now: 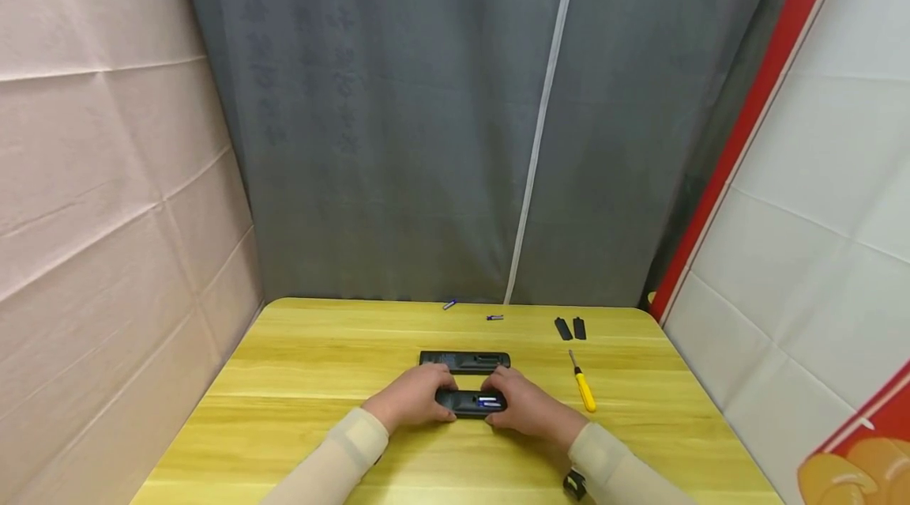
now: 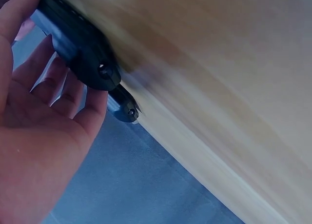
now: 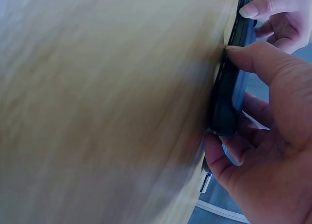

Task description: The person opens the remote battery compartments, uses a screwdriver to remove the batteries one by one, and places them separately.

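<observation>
A black remote control (image 1: 462,404) lies back side up near the table's front, its battery compartment uncovered at the right end. Blue-and-white batteries (image 1: 488,403) show inside that compartment. My left hand (image 1: 415,396) holds the remote's left end between thumb and fingers; the left wrist view shows the dark casing (image 2: 80,46) beside the fingertips. At the right end, my right hand (image 1: 529,404) grips it, thumb on the near edge and fingers on the far side, as the right wrist view shows on the casing (image 3: 229,97). Just beyond lies a second black remote control (image 1: 455,362), its compartment also uncovered.
Two loose batteries (image 1: 494,318) lie toward the table's far edge. Two black battery covers (image 1: 563,329) sit side by side at the back right. Nearer, a screwdriver with a yellow handle (image 1: 585,393) lies right of my right hand. A grey curtain (image 1: 398,173) hangs behind the table.
</observation>
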Demonstrator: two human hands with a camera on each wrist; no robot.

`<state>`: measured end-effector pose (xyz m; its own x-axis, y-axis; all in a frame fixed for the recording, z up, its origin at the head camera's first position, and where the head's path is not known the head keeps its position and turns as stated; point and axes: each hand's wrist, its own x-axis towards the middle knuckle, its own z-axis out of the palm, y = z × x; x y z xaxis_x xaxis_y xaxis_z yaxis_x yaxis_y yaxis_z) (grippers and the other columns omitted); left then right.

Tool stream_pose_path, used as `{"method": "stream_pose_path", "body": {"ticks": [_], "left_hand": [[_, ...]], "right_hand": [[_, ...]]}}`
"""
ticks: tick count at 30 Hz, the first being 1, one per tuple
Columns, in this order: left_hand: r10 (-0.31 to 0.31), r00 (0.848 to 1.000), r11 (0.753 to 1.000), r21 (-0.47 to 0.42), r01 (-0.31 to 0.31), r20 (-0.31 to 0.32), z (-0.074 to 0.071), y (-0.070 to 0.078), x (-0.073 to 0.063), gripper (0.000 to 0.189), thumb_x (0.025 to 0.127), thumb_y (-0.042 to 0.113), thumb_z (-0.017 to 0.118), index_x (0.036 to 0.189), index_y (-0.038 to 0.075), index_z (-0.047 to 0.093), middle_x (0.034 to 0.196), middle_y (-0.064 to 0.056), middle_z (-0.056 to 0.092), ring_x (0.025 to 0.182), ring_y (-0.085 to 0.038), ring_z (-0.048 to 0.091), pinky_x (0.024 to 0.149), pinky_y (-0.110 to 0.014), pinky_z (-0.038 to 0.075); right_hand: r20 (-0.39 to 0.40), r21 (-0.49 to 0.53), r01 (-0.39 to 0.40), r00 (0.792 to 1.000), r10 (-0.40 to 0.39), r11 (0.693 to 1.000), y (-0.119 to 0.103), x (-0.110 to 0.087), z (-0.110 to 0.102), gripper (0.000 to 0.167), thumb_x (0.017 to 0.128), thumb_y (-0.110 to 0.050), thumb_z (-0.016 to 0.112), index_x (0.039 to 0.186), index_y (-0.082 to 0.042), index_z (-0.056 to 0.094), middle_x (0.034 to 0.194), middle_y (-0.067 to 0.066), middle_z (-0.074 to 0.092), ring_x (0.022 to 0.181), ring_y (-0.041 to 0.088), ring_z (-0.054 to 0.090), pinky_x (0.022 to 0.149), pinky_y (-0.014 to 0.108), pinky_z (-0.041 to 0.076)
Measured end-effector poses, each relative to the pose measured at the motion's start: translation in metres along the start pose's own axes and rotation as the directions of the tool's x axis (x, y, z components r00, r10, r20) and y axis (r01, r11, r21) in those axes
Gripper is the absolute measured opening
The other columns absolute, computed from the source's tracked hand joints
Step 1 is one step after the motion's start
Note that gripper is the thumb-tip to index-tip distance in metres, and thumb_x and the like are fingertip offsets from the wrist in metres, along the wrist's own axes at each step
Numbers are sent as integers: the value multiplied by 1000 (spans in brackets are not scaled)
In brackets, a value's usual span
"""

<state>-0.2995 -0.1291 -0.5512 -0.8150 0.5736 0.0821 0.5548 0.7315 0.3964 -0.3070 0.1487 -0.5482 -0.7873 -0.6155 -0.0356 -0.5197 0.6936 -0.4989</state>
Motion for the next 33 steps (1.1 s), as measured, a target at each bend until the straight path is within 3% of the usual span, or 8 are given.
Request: {"method": "stream_pose_path", "body": {"ticks": [9, 16, 19, 24, 27, 33], "left_hand": [[-18, 1000, 1000, 11, 18, 3, 0, 1, 2, 36, 89, 43, 95, 116, 24, 80, 110, 15, 65, 101, -5, 59, 95, -32, 55], [-38, 999, 999, 29, 38, 5, 0, 5, 0, 39, 89, 44, 95, 118, 23, 80, 114, 13, 67, 106, -9, 63, 98, -36, 56], [-40, 999, 998, 41, 40, 2, -1, 6, 0, 38, 88, 43, 95, 118, 22, 80, 114, 12, 67, 105, -10, 63, 98, -36, 56], [-46, 999, 997, 61, 45, 3, -1, 7, 1, 39, 88, 43, 95, 118, 22, 81, 113, 13, 67, 104, -10, 62, 97, -35, 56], [-48, 999, 997, 65, 47, 5, -1, 7, 1, 40, 88, 43, 95, 118, 21, 81, 114, 12, 67, 104, -10, 62, 97, -35, 56], [-43, 999, 997, 67, 42, 8, -1, 7, 1, 40, 88, 43, 95, 118, 21, 81, 114, 12, 68, 104, -10, 63, 97, -35, 56]], "right_hand": [[-14, 21, -6, 1000, 7, 1000, 9, -3, -2, 52, 93, -43, 91, 134, -17, 72, 123, -7, 61, 113, 12, 59, 107, 45, 53], [-104, 46, -54, 993, 59, 997, 16, -15, -15, 57, 94, -41, 91, 138, -10, 69, 127, 2, 65, 118, 24, 64, 105, 52, 55], [-185, 49, -112, 975, 119, 993, 23, -22, -24, 59, 95, -38, 90, 140, -7, 68, 131, 9, 65, 121, 31, 65, 104, 54, 56], [-309, 60, -212, 925, 221, 975, 41, -33, -43, 58, 98, -31, 88, 143, -1, 66, 137, 16, 64, 126, 36, 63, 105, 56, 55], [-336, 62, -257, 904, 263, 964, 53, -40, -54, 60, 99, -30, 87, 145, 2, 64, 141, 19, 63, 130, 40, 62, 106, 58, 54], [-341, 76, -319, 882, 325, 945, 73, -54, -66, 66, 101, -33, 85, 150, 5, 60, 144, 23, 60, 127, 42, 61, 105, 60, 54]]}}
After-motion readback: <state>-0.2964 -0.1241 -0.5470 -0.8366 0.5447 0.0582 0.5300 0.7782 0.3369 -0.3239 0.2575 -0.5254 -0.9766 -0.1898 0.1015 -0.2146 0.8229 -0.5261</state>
